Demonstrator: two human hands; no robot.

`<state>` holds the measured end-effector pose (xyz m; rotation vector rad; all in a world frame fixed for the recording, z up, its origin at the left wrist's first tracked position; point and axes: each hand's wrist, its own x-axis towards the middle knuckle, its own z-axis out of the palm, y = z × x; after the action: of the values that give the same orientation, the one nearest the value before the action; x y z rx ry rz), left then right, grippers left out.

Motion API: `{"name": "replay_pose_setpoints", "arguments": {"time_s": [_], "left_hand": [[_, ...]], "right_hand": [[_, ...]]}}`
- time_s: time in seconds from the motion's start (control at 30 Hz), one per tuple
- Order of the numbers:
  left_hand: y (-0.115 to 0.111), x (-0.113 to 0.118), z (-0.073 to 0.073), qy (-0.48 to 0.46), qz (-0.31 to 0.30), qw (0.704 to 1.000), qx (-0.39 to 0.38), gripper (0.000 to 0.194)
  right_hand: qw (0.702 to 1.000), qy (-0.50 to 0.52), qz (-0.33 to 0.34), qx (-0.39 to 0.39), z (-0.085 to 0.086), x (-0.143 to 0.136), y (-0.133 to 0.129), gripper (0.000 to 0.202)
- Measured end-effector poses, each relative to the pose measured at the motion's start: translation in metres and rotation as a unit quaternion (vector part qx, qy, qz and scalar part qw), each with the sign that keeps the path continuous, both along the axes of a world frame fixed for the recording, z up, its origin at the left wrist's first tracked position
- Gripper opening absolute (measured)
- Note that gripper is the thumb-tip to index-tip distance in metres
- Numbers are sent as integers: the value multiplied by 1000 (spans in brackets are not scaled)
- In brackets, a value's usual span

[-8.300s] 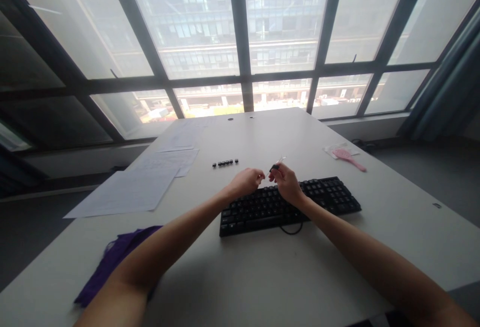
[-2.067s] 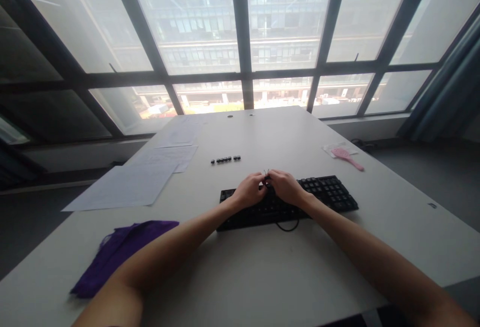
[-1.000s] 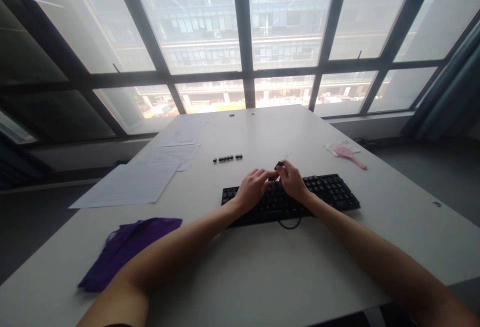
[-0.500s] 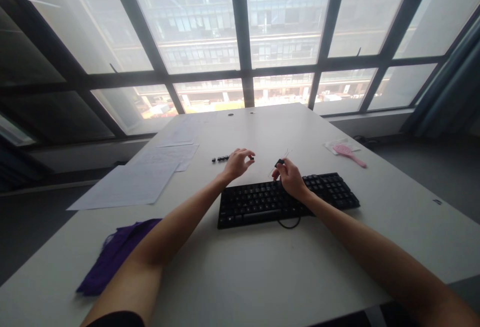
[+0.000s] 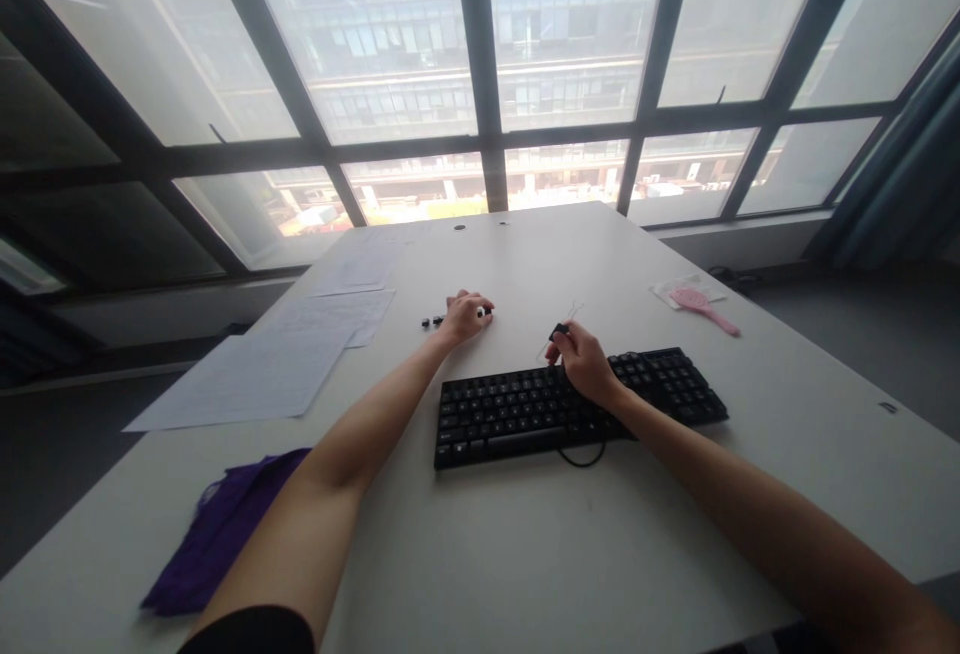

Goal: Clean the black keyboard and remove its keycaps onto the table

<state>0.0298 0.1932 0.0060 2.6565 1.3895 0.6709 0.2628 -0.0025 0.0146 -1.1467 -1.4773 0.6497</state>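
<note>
A black keyboard (image 5: 502, 416) lies on the white table, its cable looping out at the front edge. Beyond its far left side, my left hand (image 5: 463, 318) is pinched around a small black keycap (image 5: 487, 311) close to the tabletop. Several more keycaps (image 5: 426, 323) sit in a row just left of that hand, partly hidden by it. My right hand (image 5: 585, 362) hovers over the keyboard's far edge, closed on a keycap puller (image 5: 559, 332) with a black handle and thin wire loops sticking out at both ends.
Sheets of paper (image 5: 247, 374) spread along the table's left side. A folded purple cloth (image 5: 217, 534) is near the left forearm. At the right, a pink hairbrush (image 5: 701, 308) rests partly on a clear plastic wrapper (image 5: 664, 289). Large windows (image 5: 562, 34) stand behind the table.
My left hand has moved a little left with the keycap, toward the row. My right hand keeps holding the puller in nearly the same place. The view has shifted slightly.
</note>
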Motion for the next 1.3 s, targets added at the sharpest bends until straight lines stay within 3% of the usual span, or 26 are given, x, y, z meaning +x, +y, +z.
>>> {"name": "replay_pose_setpoints", "arguments": {"time_s": [0.67,0.93,1.03,1.2,1.3], "left_hand": [[9,-9,-4,-20,8,1000,-21,30],[5,-8,4,0,3,1000,2,27],[1,-19,12,0,17,1000,21,24],[-12,-57,25,-39,130,987,91,28],[-26,-76,30,-57,164,980,96,28]], "right_hand": [[1000,6,5,-6,0,0,1,23],[1000,-4,3,-8,1,-1,-1,23],[1000,0,5,-7,2,-1,-1,24],[999,15,-12,29,5,2,3,26],[999,47,-7,20,8,-1,6,27]]}}
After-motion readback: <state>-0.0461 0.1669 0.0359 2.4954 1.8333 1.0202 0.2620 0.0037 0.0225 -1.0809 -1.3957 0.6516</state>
